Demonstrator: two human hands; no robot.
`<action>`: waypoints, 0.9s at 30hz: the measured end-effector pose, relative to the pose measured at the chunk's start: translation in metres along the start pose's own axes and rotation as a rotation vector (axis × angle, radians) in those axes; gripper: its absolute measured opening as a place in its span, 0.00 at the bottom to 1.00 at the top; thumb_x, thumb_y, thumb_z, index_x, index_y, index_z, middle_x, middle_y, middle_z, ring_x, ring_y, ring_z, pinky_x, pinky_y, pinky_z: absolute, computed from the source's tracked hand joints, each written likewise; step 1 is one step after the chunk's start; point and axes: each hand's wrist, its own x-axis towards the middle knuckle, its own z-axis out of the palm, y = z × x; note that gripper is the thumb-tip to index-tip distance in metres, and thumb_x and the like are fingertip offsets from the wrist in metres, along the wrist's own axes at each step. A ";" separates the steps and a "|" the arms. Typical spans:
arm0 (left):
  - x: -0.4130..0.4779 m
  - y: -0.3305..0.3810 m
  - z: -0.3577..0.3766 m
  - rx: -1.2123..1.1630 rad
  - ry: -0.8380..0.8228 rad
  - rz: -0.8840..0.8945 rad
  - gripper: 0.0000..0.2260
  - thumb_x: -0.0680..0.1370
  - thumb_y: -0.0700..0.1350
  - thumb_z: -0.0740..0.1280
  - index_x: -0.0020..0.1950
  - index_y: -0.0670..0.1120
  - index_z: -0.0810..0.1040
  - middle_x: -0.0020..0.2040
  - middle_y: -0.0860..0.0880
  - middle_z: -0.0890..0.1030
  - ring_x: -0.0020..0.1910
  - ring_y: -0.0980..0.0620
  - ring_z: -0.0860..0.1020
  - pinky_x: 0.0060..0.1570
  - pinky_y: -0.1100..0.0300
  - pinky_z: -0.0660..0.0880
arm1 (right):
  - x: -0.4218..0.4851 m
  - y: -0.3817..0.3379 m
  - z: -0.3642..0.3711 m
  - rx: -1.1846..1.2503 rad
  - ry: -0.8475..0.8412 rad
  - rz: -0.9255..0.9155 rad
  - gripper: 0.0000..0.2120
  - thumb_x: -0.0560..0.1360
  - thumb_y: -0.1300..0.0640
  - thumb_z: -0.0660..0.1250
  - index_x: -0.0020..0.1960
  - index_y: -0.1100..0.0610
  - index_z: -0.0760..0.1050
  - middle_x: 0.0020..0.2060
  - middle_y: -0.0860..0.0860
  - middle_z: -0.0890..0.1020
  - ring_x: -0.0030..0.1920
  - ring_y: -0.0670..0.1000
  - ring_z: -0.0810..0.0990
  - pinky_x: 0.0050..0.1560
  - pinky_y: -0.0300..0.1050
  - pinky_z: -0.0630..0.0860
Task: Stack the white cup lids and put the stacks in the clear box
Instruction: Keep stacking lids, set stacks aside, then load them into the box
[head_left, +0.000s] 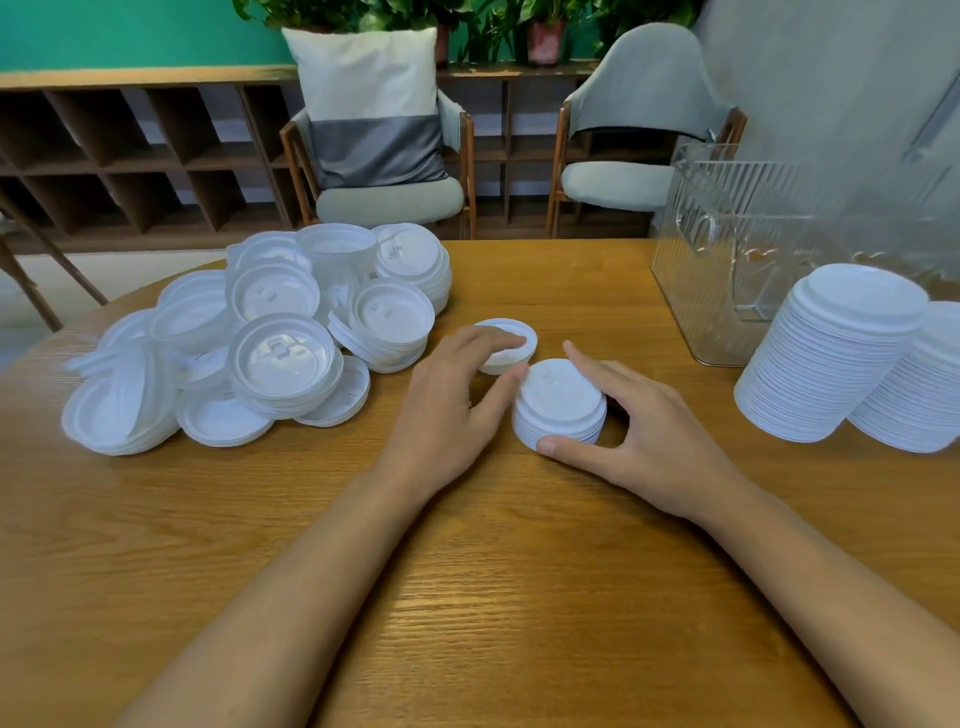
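Steadying short stack (561, 402): right hand (639, 426) pinches it; left hand (457, 395), just beside, grasps loose lid (506, 345); best seated squarely on top.

Three tidy lid stacks (561, 410), one loose lid heap (249, 343), one clear box (727, 234), two chairs (389, 202), two hands (447, 415).

no writing, brand or number can be read anywhere in the scene; the white cup lids (280, 358) heaped at far left bear small raised marks on their tops, too blurred to make out; the top lid of the short stack (558, 395) at centre shows equally faint embossing
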 end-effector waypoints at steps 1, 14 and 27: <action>0.002 -0.005 0.002 0.085 -0.003 0.009 0.14 0.83 0.47 0.70 0.68 0.48 0.81 0.65 0.52 0.82 0.67 0.54 0.78 0.65 0.53 0.75 | 0.000 0.000 0.000 -0.001 -0.002 0.005 0.49 0.67 0.32 0.74 0.83 0.44 0.61 0.69 0.34 0.71 0.68 0.31 0.66 0.63 0.20 0.58; 0.006 -0.006 -0.004 0.101 0.098 -0.080 0.08 0.78 0.47 0.76 0.50 0.48 0.78 0.43 0.55 0.81 0.43 0.54 0.78 0.44 0.54 0.75 | -0.001 -0.001 -0.002 -0.019 0.002 0.004 0.47 0.69 0.34 0.76 0.82 0.44 0.61 0.70 0.35 0.71 0.67 0.31 0.66 0.62 0.20 0.59; 0.004 0.023 -0.008 -0.423 0.084 -0.414 0.07 0.77 0.53 0.75 0.53 0.56 0.88 0.50 0.51 0.85 0.47 0.51 0.86 0.53 0.46 0.84 | 0.000 0.000 -0.001 0.063 0.033 -0.034 0.48 0.69 0.38 0.79 0.82 0.41 0.58 0.73 0.36 0.72 0.73 0.38 0.69 0.73 0.47 0.71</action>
